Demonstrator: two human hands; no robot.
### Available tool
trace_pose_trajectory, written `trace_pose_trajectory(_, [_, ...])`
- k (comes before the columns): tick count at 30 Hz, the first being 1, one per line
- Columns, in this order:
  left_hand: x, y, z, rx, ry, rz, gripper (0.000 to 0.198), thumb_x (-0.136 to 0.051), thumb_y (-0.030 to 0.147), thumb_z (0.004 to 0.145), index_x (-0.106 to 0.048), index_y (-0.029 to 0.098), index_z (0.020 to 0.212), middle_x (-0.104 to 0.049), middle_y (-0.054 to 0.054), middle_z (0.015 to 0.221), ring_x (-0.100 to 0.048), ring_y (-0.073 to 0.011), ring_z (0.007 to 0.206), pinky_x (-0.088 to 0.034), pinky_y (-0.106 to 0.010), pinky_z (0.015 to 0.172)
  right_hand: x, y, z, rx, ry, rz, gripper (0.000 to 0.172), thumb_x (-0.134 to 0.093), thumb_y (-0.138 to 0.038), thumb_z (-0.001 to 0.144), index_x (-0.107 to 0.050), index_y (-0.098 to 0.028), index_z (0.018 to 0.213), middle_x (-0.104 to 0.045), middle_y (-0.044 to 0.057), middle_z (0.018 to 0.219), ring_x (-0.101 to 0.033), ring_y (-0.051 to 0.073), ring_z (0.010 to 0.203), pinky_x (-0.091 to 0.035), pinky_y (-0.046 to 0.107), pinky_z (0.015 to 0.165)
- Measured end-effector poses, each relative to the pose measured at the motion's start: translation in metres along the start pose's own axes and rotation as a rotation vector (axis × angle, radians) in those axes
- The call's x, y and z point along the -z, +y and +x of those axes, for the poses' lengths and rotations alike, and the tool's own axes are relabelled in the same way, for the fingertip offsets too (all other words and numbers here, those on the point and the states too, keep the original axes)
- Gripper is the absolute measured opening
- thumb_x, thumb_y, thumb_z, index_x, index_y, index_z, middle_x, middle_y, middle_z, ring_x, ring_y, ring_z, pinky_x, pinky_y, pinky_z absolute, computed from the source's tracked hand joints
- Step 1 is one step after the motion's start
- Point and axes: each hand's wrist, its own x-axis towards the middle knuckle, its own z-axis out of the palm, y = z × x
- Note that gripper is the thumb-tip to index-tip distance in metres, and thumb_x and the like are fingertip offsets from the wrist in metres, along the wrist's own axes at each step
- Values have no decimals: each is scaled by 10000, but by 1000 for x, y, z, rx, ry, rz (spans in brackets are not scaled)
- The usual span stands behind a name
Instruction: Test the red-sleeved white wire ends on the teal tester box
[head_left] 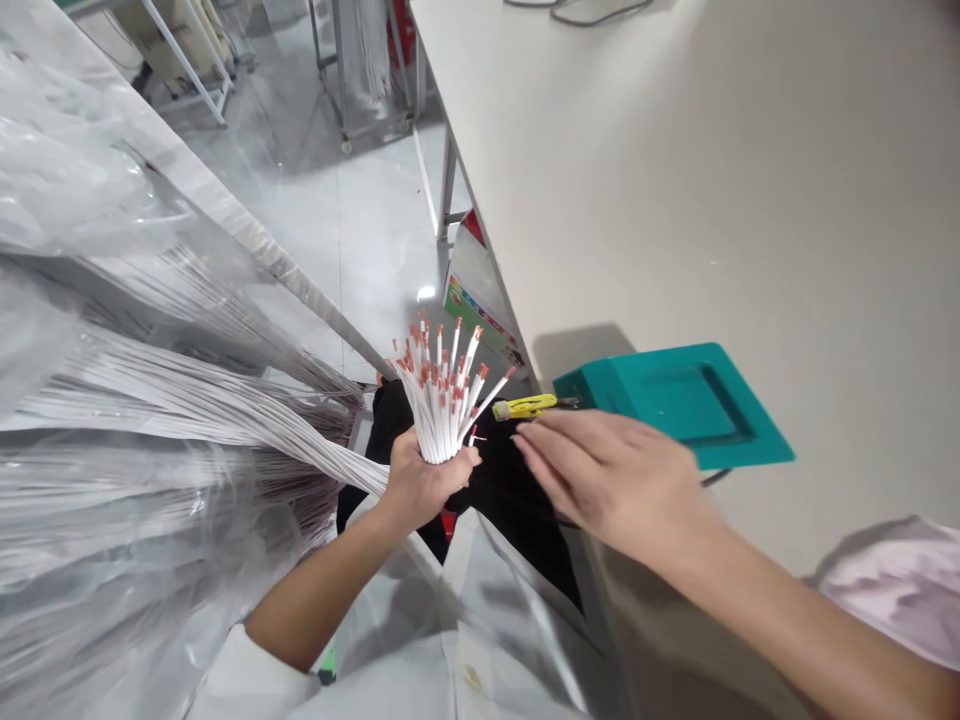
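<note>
My left hand (427, 480) is wrapped round a thick bundle of white wires (442, 415), whose bare copper ends fan upward out of the fist. The bundle trails off to the left. My right hand (600, 465) is closed, its fingers drawn together; whatever they pinch, if anything, is hidden. Just beyond these fingers lies a small yellow tool (525, 405) with a dark metal part, in front of a teal box-shaped housing (660, 400) on the table edge. I cannot tell whether the fingers touch the yellow tool.
A pale table (712, 230) fills the right side. Long white wires (195, 390) under clear plastic sheeting (60, 180) hang over a rail at left. A printed bag (484, 290) stands by the table leg. Pale pink fabric (900, 590) lies at lower right.
</note>
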Motion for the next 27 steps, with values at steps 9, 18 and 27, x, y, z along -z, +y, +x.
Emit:
trace_pose_trajectory(9, [-14, 4, 21, -15, -109, -73, 292, -692, 158, 596, -678, 104, 883, -550, 35, 483, -482, -74, 413, -411, -213, 439, 16, 25, 8, 135, -245, -268, 308, -429, 1, 810, -657, -96, 993, -661, 147, 931, -549, 302, 951, -370, 456, 802])
trace_pose_trajectory(18, [-18, 5, 29, -5, -91, -158, 330, -747, 159, 558, -672, 101, 874, -610, 2, 566, -515, -79, 449, -436, -218, 449, 10, 31, 20, 104, -330, -256, 259, -442, -11, 802, -671, -104, 879, -674, 135, 856, -553, 295, 929, -338, 454, 831])
trace_pose_trajectory(27, [-20, 5, 30, 19, -73, -197, 293, -741, 155, 564, -659, 109, 842, -607, 2, 575, -500, -71, 453, -426, -221, 459, 4, 40, 23, 100, -399, -174, 232, -463, -5, 762, -646, -143, 727, -688, 108, 743, -591, 252, 850, -308, 415, 811])
